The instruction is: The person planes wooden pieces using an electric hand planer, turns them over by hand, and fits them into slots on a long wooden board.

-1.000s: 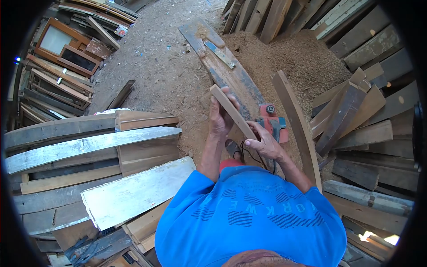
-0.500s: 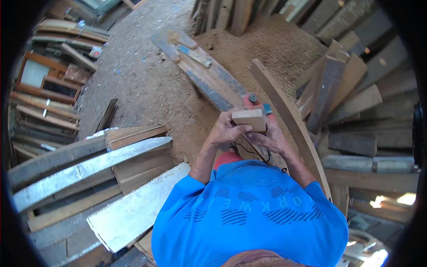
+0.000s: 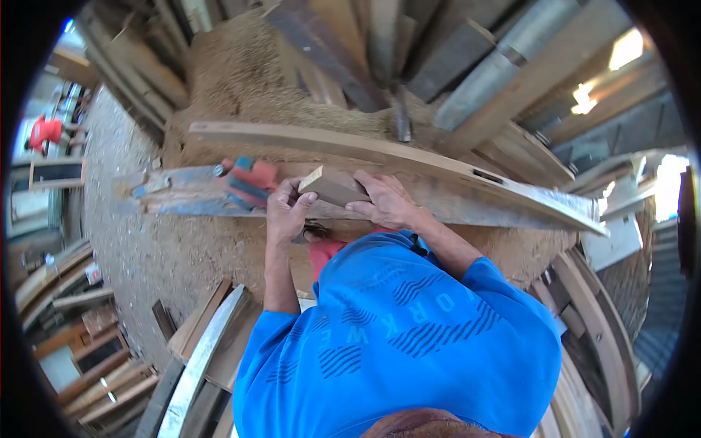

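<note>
A woodworking workshop or timber yard, viewed from beside the low bench (image 3: 191,191). Note the red power tool (image 3: 252,179) on it, the sawdust (image 3: 232,69) heaped behind, the boards (image 3: 456,62) leaning along the far side, and the framed wooden panels (image 3: 84,361) stacked over the dirt floor (image 3: 120,252).

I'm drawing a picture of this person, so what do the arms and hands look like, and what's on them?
The left hand and right hand are bare, with no gloves or watch showing. The bright blue shirt has sleeves that leave the forearms uncovered. Its printed patches of dark wavy stripes sit around some letters.
</note>
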Demonstrator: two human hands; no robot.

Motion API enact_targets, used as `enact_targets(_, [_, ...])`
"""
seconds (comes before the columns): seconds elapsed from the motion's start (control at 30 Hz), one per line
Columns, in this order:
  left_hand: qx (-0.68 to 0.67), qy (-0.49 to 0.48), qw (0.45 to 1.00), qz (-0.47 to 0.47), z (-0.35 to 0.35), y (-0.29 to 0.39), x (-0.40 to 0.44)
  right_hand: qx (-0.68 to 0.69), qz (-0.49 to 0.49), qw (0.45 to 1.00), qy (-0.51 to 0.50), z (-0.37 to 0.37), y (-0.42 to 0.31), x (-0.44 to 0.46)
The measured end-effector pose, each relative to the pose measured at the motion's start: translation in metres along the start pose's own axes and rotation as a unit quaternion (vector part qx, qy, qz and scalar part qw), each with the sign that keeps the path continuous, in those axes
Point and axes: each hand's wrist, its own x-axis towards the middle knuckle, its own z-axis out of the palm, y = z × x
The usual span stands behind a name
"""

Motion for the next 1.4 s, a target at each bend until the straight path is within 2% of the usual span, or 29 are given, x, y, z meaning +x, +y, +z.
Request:
enact_targets(0.17, [0.043, -0.086, 0.995, -0.011, 0.113, 0.015, 0.009, -0.097, 0.026, 0.995, -0.004, -0.069, 0.08, -0.07])
enact_targets(0.2, [0.042, -0.101, 0.994, -0.01, 0.128, 0.019, 0.011, -0.127, 0.055, 0.99, 0.013, -0.079, 0.096, -0.081])
enact_targets(0.23, [0.09, -0.111, 0.99, 0.024, 0.137, 0.026, 0.015, -0.158, 0.084, 0.983, 0.029, -0.088, 0.114, -0.094])
enact_targets(0.3, [0.168, -0.129, 0.974, 0.083, 0.148, 0.027, 0.028, -0.165, 0.072, 0.98, 0.079, -0.112, 0.159, -0.119])
enact_targets(0.33, [0.205, -0.138, 0.963, 0.11, 0.153, 0.024, 0.032, -0.18, 0.128, 0.97, 0.098, -0.128, 0.159, -0.132])
enact_targets(0.37, [0.227, -0.14, 0.957, 0.116, 0.157, 0.02, 0.037, -0.186, 0.118, 0.963, 0.154, -0.133, 0.182, -0.147])
enact_targets(0.43, [0.266, -0.144, 0.944, 0.133, 0.169, 0.009, 0.05, -0.205, 0.225, 0.945, 0.121, -0.159, 0.195, -0.161])
enact_targets(0.53, [0.359, -0.164, 0.902, 0.172, 0.199, -0.002, 0.068, -0.307, 0.263, 0.91, 0.095, -0.175, 0.221, -0.173])
enact_targets(0.57, [0.365, -0.162, 0.899, 0.178, 0.212, -0.007, 0.072, -0.302, 0.274, 0.909, 0.083, -0.178, 0.23, -0.175])
enact_targets(0.83, [0.476, -0.15, 0.842, 0.206, 0.288, -0.043, 0.104, -0.31, 0.239, 0.919, 0.041, -0.185, 0.273, -0.173])
enact_targets(1.03, [0.559, -0.163, 0.8, 0.144, 0.319, -0.057, 0.122, -0.34, 0.193, 0.92, -0.011, -0.188, 0.302, -0.17])
enact_targets(1.17, [0.553, -0.131, 0.806, 0.167, 0.325, -0.073, 0.125, -0.342, 0.19, 0.92, -0.023, -0.188, 0.315, -0.166])
enact_targets(1.27, [0.548, -0.134, 0.81, 0.158, 0.323, -0.069, 0.123, -0.342, 0.132, 0.93, -0.031, -0.193, 0.322, -0.168])
enact_targets(1.4, [0.533, -0.117, 0.819, 0.176, 0.325, -0.077, 0.126, -0.335, 0.121, 0.932, -0.071, -0.201, 0.311, -0.159])
